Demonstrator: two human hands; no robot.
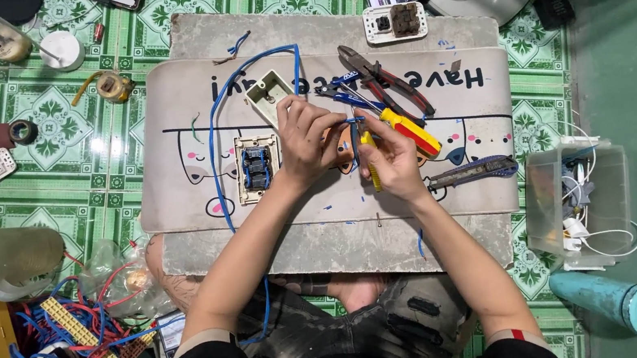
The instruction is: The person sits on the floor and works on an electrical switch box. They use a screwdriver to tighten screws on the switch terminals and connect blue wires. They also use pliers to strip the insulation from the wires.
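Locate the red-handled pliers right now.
Head view: the red-handled pliers lie on the printed mat, upper right of the hands, beside the blue-handled tool.

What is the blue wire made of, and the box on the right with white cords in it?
The blue wire looks coated in smooth plastic: it bends in soft loops and has an even, slightly shiny colour. What is inside cannot be seen. The box seems to be clear plastic, a little cloudy, since the white cords show through its walls.
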